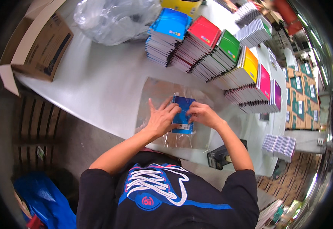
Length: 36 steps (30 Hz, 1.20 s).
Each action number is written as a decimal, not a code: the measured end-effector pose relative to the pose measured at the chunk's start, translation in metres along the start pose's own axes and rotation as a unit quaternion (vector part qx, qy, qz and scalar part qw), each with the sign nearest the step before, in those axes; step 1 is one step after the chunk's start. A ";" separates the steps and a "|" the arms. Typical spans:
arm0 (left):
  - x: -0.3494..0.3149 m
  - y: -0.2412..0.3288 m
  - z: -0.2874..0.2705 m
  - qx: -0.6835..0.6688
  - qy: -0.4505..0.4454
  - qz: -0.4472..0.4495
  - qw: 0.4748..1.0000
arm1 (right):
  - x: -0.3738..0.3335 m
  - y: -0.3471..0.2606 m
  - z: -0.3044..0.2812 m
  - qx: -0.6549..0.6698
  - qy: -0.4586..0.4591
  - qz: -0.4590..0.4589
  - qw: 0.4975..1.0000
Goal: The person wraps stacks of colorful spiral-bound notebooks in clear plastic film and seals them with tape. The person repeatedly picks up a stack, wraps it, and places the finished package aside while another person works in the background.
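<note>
A blue spiral notebook (183,104) lies on a clear plastic sheet (148,91), whose creased film shows around it on the white table. My left hand (161,119) rests with fingers spread over the notebook's left edge, its thumb stretched apart. Over the right edge, my right hand (204,113) has its fingers bent in a pinch. Whatever those fingertips hold, film or cover, is too small to make out.
Tall stacks of blue (169,23), red (204,31), green (228,45), yellow (250,65), pink (263,82) and purple notebooks (276,95) stand beyond. Bunched plastic (115,21) and an open carton (46,47) are far left. A black tape dispenser (216,157) sits by my right forearm.
</note>
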State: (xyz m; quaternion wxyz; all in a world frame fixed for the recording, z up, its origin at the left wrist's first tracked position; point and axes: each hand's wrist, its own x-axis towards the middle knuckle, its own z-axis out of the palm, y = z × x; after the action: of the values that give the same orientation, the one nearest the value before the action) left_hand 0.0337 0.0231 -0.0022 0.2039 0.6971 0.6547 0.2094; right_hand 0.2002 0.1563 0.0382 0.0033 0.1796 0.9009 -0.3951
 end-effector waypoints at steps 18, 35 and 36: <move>0.001 0.004 0.015 -0.159 -0.093 -0.090 0.979 | 0.004 -0.006 0.028 0.063 0.073 0.034 0.995; 0.029 -0.035 -0.020 -0.102 -0.063 -0.040 0.992 | -0.031 -0.089 0.074 -0.151 0.048 0.300 0.941; 0.030 -0.038 -0.018 -0.115 -0.055 -0.032 0.991 | -0.046 -0.097 0.092 -0.107 0.166 0.305 0.932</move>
State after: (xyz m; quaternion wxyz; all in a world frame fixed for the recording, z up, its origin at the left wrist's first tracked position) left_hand -0.0057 0.0556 -0.0077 0.3248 0.6579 0.6364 0.2378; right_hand 0.1988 0.0161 0.0504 -0.0064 0.5071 0.8275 -0.2409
